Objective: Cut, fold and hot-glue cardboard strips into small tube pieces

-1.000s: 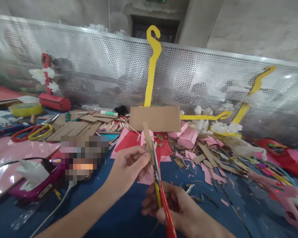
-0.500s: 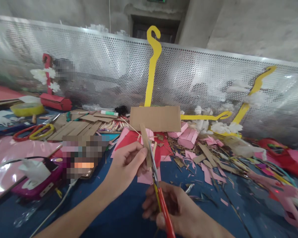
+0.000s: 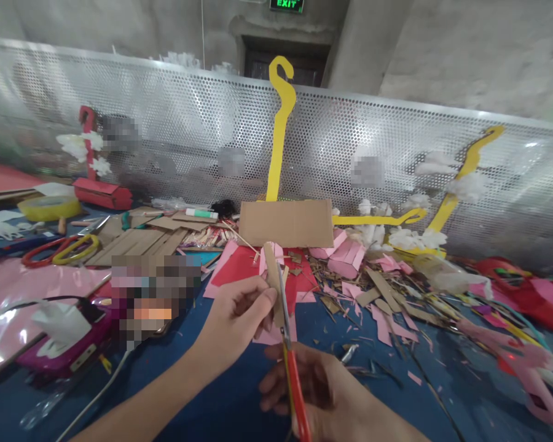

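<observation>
A green sign at the top middle says EXIT. In the middle, the left hand pinches a cardboard strip. Below, the right hand has fingers curled around scissors.

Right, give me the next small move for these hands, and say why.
I'd probably ease the left hand slightly away from the scissors before snipping: its thumb pinches the cardboard strip close beside the blades, which run along the strip's right side, while the right hand holds the handles.
</observation>
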Motion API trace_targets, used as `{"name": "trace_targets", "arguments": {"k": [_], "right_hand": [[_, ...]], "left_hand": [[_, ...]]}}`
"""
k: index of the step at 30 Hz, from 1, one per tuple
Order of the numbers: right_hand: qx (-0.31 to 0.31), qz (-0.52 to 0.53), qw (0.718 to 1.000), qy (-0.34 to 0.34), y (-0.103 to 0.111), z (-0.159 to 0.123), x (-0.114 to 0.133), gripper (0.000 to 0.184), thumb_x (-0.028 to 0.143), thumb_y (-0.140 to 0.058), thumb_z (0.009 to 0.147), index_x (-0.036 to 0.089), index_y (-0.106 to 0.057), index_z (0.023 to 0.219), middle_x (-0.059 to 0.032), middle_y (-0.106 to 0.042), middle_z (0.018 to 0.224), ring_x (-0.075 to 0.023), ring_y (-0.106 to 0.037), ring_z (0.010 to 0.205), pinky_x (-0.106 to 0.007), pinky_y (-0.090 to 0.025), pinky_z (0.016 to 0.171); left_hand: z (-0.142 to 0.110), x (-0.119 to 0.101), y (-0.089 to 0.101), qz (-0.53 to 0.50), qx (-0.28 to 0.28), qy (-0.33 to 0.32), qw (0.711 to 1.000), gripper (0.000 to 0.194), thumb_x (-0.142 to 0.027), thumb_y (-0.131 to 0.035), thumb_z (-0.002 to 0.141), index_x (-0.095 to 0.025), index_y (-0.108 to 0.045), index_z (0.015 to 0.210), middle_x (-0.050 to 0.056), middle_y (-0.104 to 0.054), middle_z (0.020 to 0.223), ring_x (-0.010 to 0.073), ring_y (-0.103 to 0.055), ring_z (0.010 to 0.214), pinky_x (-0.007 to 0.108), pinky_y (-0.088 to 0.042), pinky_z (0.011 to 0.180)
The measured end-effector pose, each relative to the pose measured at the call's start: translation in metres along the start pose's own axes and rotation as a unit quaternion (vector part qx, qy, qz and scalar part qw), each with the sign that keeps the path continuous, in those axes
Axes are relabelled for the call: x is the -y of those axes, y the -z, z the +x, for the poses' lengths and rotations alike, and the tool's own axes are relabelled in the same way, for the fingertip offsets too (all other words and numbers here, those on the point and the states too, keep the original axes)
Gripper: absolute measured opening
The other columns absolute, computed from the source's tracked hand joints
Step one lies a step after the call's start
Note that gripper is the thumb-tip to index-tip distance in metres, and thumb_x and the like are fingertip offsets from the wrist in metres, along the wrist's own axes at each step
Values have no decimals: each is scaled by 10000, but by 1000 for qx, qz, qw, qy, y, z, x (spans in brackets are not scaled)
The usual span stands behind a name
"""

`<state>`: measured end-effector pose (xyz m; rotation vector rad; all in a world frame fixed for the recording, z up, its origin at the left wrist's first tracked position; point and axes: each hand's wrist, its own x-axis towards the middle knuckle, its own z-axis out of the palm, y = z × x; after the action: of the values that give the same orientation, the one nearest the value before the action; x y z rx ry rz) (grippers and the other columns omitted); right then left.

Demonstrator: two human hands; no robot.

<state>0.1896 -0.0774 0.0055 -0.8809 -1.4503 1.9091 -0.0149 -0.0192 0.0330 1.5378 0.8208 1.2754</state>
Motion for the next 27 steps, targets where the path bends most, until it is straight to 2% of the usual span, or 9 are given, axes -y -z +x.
{"name": "trace_targets", "arguments": {"k": [3, 5, 7, 9, 11, 16, 20, 27], "right_hand": [[8, 19, 1000, 3, -3, 2, 1, 689, 507, -939, 714, 192, -647, 1253, -101, -714, 1194, -255, -703, 1103, -372, -531, 961], [-5, 40, 999, 4, -4, 6, -2, 694, 474, -993, 626, 189, -673, 1171, -71, -723, 1114, -220, -717, 1008, -322, -545, 890], [-27, 69, 997, -5, -4, 9, -8, 787, 431, -1039, 513, 208, -658, 1164, -28, -729, 1003, -195, -726, 878, -307, -564, 811], [-36, 71, 997, -10, -4, 11, -13, 772, 447, -1018, 554, 209, -646, 1187, -27, -734, 980, -205, -734, 870, -329, -576, 809], [-35, 56, 998, -5, -4, 10, -14, 753, 469, -992, 606, 197, -642, 1215, -51, -741, 1030, -237, -738, 952, -369, -577, 866], [-39, 23, 999, -3, -7, 2, -5, 740, 473, -972, 662, 187, -644, 1261, -82, -749, 1118, -282, -723, 1088, -427, -560, 971], [-34, 11, 999, -6, -6, 0, -5, 707, 438, -949, 716, 190, -629, 1296, -91, -750, 1159, -289, -717, 1132, -434, -553, 1001], [-19, 15, 1000, -8, -4, 2, -8, 623, 395, -922, 779, 194, -608, 1278, -89, -746, 1144, -250, -748, 1073, -389, -554, 963]], "left_hand": [[3, 1, 1, -30, -11, 5, 999, 368, -359, -587, 968, -183, -562, 647, -43, -544, 504, 67, -450, 400, 185, -352, 417], [3, 2, 1, -39, -15, 5, 999, 366, -367, -593, 964, -180, -573, 650, -40, -553, 502, 66, -448, 394, 183, -344, 407], [3, 3, 1, -32, -11, 2, 999, 370, -362, -594, 971, -177, -579, 652, -32, -571, 512, 66, -459, 400, 183, -350, 410], [1, 3, 1, -23, -2, -1, 1000, 373, -351, -584, 986, -176, -583, 657, -26, -589, 527, 66, -476, 409, 185, -360, 419], [0, 4, 0, -20, 4, 0, 1000, 368, -341, -572, 997, -175, -590, 669, -23, -601, 541, 68, -489, 422, 186, -369, 430], [-1, 3, 0, -20, 6, 9, 1000, 364, -336, -561, 999, -176, -597, 674, -16, -611, 552, 73, -488, 433, 192, -375, 437], [-2, 3, 0, -13, 7, 10, 1000, 362, -339, -556, 997, -179, -597, 675, -18, -599, 552, 78, -494, 437, 197, -376, 438], [-2, 4, 0, -12, 5, 11, 1000, 366, -337, -548, 997, -180, -589, 670, -34, -552, 535, 76, -477, 435, 200, -359, 445]]}}
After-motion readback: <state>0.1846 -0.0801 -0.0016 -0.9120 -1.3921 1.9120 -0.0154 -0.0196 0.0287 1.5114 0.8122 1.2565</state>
